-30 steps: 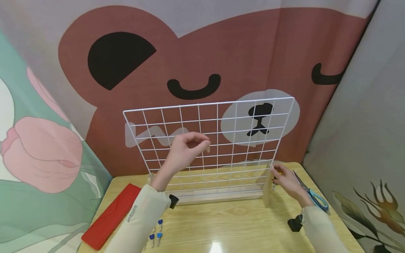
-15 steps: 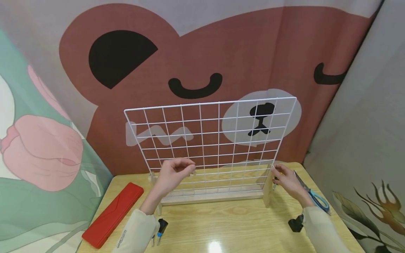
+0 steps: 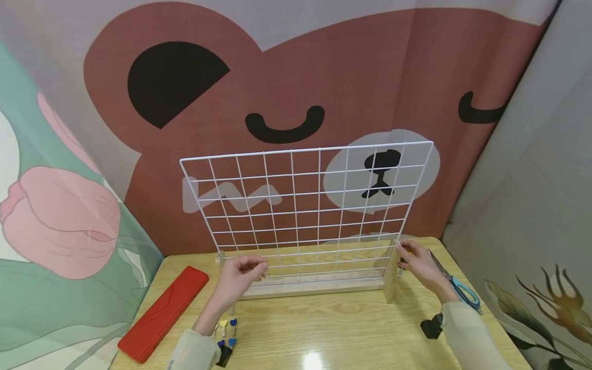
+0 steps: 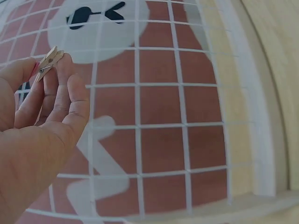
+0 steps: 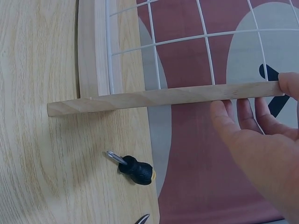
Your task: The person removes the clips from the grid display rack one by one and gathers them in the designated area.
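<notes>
Between thumb and fingers, my left hand pinches a small wooden clothespin, best seen in the left wrist view. It is in front of the lower left part of a white wire grid panel. The panel stands upright in a wooden base. At the panel's right side, my right hand grips the top of the base's wooden side post, with the thumb at its end and the fingertips against one face. Several small clothespins with blue and yellow hearts lie on the table below my left hand.
A long red case lies along the table's left side. Scissors with blue handles lie at the right edge. A stubby black screwdriver rests beside the post. A bear-print curtain hangs behind.
My left hand has moved down and to the left, from the panel's middle to its lower left, holding the clothespin. The right hand stays at the post.
</notes>
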### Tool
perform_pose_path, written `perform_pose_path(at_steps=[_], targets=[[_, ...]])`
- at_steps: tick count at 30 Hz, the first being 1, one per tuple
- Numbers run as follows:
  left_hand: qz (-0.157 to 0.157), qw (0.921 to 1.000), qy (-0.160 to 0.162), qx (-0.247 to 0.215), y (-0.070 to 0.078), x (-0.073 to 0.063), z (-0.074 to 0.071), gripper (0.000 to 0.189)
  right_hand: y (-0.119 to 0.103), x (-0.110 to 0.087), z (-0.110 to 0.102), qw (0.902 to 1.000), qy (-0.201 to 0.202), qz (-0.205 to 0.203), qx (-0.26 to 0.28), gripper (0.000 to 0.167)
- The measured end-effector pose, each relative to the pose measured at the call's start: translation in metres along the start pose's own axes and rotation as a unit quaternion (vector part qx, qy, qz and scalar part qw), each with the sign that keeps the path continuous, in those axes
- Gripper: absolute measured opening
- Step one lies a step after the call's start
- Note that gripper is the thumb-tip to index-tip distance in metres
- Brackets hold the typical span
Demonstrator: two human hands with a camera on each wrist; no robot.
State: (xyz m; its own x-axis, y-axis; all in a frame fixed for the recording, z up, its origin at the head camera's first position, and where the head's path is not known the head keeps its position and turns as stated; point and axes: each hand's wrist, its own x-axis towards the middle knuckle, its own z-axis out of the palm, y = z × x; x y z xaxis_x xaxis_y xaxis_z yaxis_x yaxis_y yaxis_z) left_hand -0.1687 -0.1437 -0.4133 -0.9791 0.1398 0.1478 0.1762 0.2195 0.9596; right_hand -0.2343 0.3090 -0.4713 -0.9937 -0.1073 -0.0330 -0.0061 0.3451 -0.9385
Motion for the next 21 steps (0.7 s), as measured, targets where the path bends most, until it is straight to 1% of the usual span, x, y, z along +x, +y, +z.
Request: perform_pose_path(at_steps=[5, 7, 10, 12, 16, 21], targets=[[-0.030, 0.9995, 0.003, -0.012, -0.020, -0.010, -0.009, 0.023, 0.001, 0.001, 0.001, 1.0000, 0.007, -0.003, 0.000, 0.062], [-0.041, 0.9991, 0.000, -0.012, -0.029, -0.015, -0.012, 0.024, 0.001, 0.002, 0.001, 1.0000, 0.008, -0.003, 0.000, 0.062], [-0.059, 0.9983, 0.005, -0.004, -0.043, -0.021, -0.017, 0.025, 0.002, 0.002, 0.000, 0.9999, 0.010, -0.003, -0.003, 0.061], [-0.075, 0.9971, 0.014, -0.001, -0.052, -0.025, -0.020, 0.024, 0.002, 0.002, 0.000, 0.9999, 0.011, -0.002, -0.003, 0.061], [-0.105, 0.9935, 0.042, -0.001, -0.067, -0.032, -0.024, 0.020, 0.003, 0.003, 0.000, 0.9999, 0.013, -0.001, -0.001, 0.060], [-0.124, 0.9902, 0.065, 0.003, -0.085, -0.041, -0.029, 0.022, 0.004, 0.002, 0.000, 0.9999, 0.009, -0.001, 0.006, 0.059]])
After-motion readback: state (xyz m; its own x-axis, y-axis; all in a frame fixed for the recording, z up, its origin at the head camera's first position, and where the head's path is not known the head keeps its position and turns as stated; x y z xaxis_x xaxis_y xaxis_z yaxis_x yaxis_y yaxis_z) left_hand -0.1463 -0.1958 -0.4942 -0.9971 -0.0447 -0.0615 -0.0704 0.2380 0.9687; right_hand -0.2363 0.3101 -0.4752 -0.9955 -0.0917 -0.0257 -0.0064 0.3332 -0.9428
